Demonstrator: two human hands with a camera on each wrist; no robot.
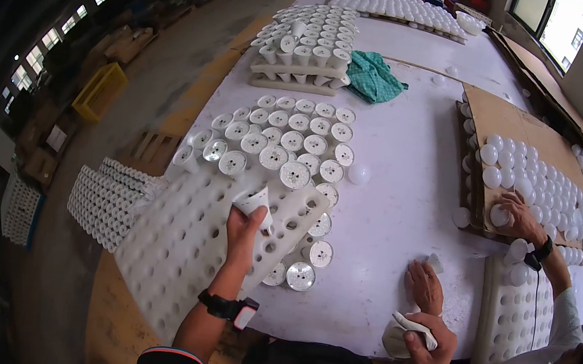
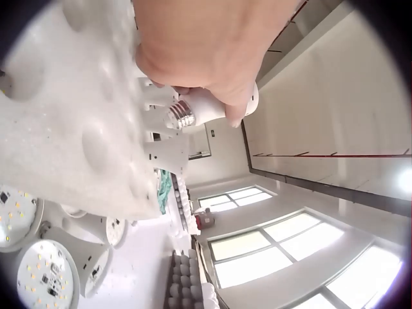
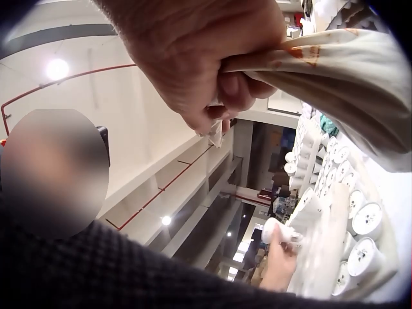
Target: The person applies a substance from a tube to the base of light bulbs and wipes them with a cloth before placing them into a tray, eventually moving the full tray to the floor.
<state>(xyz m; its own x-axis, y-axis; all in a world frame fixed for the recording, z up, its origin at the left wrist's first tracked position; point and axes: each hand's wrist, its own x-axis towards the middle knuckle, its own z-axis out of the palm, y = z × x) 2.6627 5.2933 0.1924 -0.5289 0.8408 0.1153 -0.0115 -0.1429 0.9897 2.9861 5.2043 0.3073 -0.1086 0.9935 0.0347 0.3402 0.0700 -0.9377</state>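
The left hand has its fingers curled round a lamp cup over the white tray, toward its 1 o'clock side; the right hand's fingers clutch a pale cloth. Best, I judge, to grip the cup's side lightly, screw end leading. Some left fingertips are hidden; the cloth's contents, if any, can't be made out.

Tray near left, lamp cup above it | cups in rows on surface behind tray | stacked rack farther back, cloth at its right | domes on cardboard, right side
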